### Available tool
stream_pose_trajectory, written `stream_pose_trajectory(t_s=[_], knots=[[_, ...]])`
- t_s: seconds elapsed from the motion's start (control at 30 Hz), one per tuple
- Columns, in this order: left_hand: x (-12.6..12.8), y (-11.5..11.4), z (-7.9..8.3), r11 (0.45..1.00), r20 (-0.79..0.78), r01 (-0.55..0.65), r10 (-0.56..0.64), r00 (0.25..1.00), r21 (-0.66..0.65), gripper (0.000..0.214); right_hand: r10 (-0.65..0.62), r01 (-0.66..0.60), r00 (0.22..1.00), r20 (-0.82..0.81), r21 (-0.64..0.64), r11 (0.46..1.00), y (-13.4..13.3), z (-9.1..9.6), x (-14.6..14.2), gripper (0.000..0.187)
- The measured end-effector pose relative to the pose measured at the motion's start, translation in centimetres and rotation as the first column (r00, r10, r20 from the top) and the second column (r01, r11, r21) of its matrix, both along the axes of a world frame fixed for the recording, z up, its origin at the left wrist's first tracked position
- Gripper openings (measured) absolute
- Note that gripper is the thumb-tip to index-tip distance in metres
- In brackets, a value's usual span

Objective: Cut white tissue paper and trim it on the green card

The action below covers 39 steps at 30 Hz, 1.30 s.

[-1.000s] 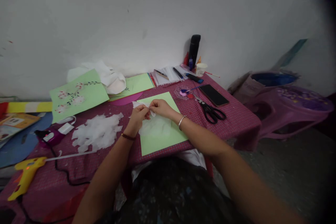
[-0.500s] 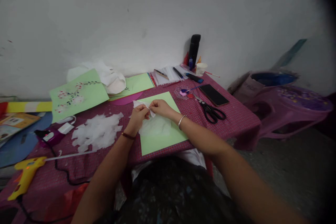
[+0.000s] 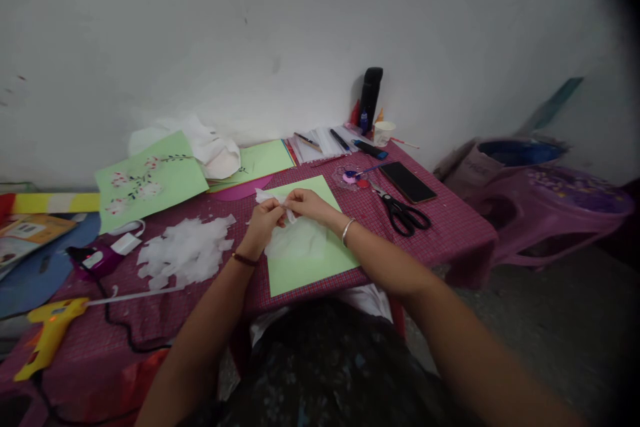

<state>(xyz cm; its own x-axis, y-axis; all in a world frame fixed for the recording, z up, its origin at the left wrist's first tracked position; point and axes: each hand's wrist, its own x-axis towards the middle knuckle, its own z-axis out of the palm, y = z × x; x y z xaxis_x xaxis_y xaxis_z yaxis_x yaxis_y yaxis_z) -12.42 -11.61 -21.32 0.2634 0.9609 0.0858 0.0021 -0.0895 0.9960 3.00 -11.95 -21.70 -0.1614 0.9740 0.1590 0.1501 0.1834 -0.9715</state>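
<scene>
Tissue bunch [image 3: 265, 195], one, in two hands [image 3: 267, 220] [image 3: 309, 206]

The paper sheet [image 3: 306, 270] lies on the table [image 3: 457, 227] between scraps [image 3: 185, 252], left, and scissors [image 3: 403, 215], right.

there are two hands [image 3: 267, 219] [image 3: 306, 205], one glue gun [image 3: 59, 311], one phone [image 3: 407, 181] and perhaps three small bottles [image 3: 364, 121].

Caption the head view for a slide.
Left hand and right hand pinch a thin white tissue-like piece over a rectangular green paper sheet, near a pile of white scraps.
</scene>
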Motion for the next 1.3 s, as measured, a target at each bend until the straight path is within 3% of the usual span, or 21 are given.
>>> stream_pose_trajectory(t_s=[0.2,0.43,0.57,0.7,0.87,1.03,1.3], knots=[[0.0,0.3,-0.3,1.0,-0.017,0.023,-0.023,1.0,0.015,0.009,-0.034,0.033,0.999,0.028,0.02,0.999,0.1,-0.1,0.0,0.012],[-0.2,0.0,0.1,0.998,0.001,0.034,-0.034,0.999,-0.051,0.01,-0.273,0.267,0.961,0.037,0.115,0.957,0.7,0.1,0.7,0.012],[-0.3,-0.3,0.5,0.993,0.015,0.043,-0.041,0.999,-0.11,0.014,-0.337,0.327,0.941,0.031,0.165,0.93,0.8,0.4,1.0,0.01],[-0.2,-0.4,0.8,0.985,0.041,0.044,-0.038,0.998,-0.165,0.024,-0.335,0.319,0.941,0.039,0.225,0.921,0.4,0.7,1.1,0.009],[0.0,-0.5,0.8,0.98,0.088,0.026,-0.009,0.996,-0.196,0.048,-0.244,0.212,0.966,0.088,0.271,0.939,-0.6,0.7,0.3,0.007],[0.2,-0.4,0.7,0.989,0.123,0.008,0.011,0.992,-0.147,0.045,-0.163,0.133,0.982,0.1,0.253,0.958,-0.9,0.2,-0.4,0.003],[-0.1,0.4,0.3,0.985,0.056,-0.142,0.148,0.987,-0.097,0.025,-0.322,0.305,0.946,0.038,0.231,0.924,0.6,-0.3,0.9,0.004]])
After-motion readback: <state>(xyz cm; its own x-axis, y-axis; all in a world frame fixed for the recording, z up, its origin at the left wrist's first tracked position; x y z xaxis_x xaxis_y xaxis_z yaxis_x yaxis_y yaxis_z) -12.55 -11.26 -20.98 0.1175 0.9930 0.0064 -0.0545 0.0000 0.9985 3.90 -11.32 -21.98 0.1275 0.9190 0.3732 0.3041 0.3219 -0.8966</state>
